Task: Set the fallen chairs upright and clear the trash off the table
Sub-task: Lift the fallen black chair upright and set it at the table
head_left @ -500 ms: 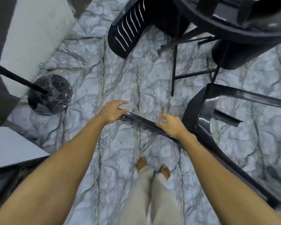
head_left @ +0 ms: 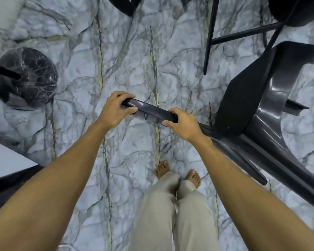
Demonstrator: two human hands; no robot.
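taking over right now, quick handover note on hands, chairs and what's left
Left hand and right hand: both grip the top rail of the dark chair, which is tilted, not upright.
Second chair at the top edge: cut off, state unclear.
Table edge lower left; trash not in view.
Done: nothing visibly. Left: stand this chair, check the other, clear the trash.

Arms extended, left hand [head_left: 114,107] clenched in grip, right hand [head_left: 184,124] likewise
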